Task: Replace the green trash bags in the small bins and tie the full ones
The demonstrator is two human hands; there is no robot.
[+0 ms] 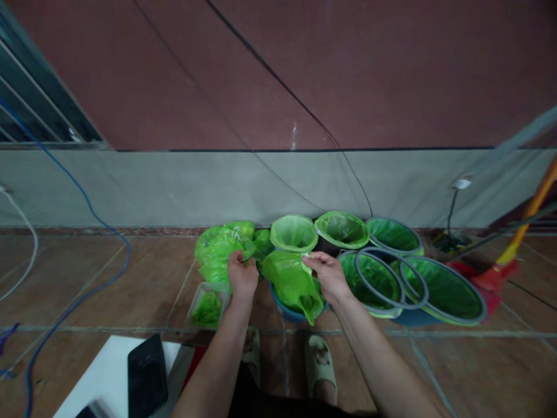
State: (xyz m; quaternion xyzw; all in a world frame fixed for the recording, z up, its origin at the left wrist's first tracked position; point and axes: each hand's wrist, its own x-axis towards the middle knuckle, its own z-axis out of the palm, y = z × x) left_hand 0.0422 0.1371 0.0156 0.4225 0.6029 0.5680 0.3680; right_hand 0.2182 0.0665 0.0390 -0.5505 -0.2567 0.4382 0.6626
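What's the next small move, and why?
Probably bring the left hand to the loose bag's free edge and spread it: the right hand pinches one side, and the bag hangs slack over the blue bin, whereas the black bin behind has its liner over the rim.

Five green-lined bins (326, 246), two thin grey rings (356, 269), two pale slippers (321, 363) and two hands (331, 277).

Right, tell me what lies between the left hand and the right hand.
A green bag, pinched by the right hand and draped over a blue bin, as the head view shows.
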